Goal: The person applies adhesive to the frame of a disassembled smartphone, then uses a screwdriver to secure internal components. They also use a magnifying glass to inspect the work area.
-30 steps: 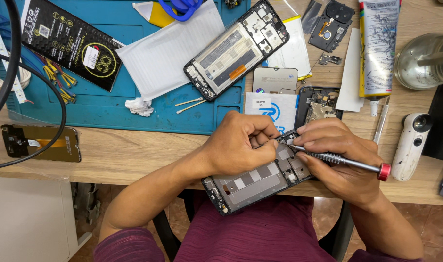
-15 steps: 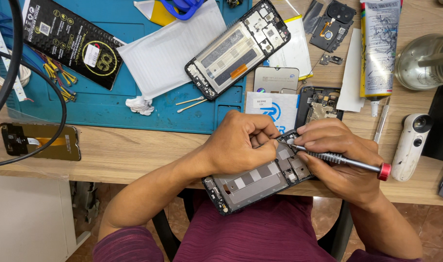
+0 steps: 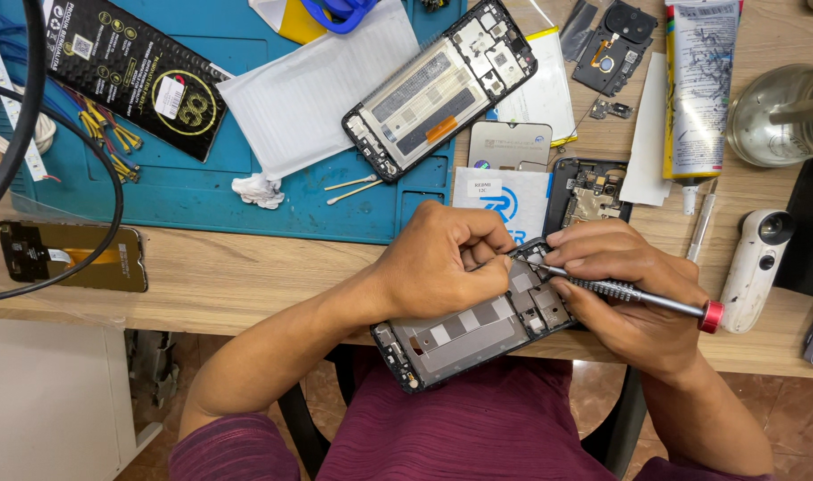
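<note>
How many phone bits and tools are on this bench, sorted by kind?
Opened phone frames: 2, one in the left hand at, one on the blue mat
Loose screens: 2
Screwdrivers: 1, in the right hand at
Cotton swabs: 2
Glue tubes: 1
Total: 8

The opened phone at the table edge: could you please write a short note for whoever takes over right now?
Left hand: clamps the opened phone frame by its upper end; the frame overhangs the edge of the wooden table.
Right hand: holds a screwdriver, tip down at the frame's upper end.
Nearby: a second opened phone on the blue mat, cotton swabs, a glue tube.
Done: back cover off, insides exposed.
Left: work at the frame's upper end goes on; whether any screws are out cannot be told.
</note>
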